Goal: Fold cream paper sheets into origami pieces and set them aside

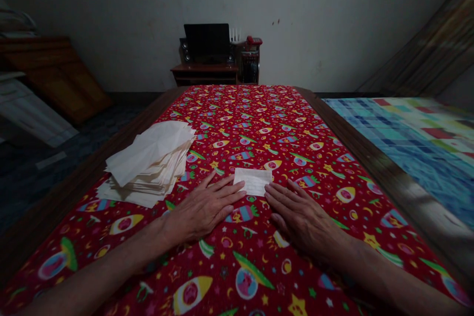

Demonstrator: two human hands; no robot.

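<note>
A small white rectangle of paper (255, 180), apparently folded, lies flat on the red patterned cloth (244, 237) in front of me. My left hand (207, 205) rests palm down with its fingers stretched out, the fingertips touching the paper's left edge. On the other side my right hand (296, 210) also lies flat, its fingertips at the lower right corner of the paper. Neither hand grips anything. Left of my left hand is an uneven stack of white paper sheets (151, 158), some of them sticking out at angles.
The cloth covers a long table with a dark wooden border (355, 173). Beyond its far end stand a monitor (207, 39) on a low desk and a red telephone (254, 40). A checked bedspread (392, 133) is at the right, a wooden cabinet (55, 74) at the left.
</note>
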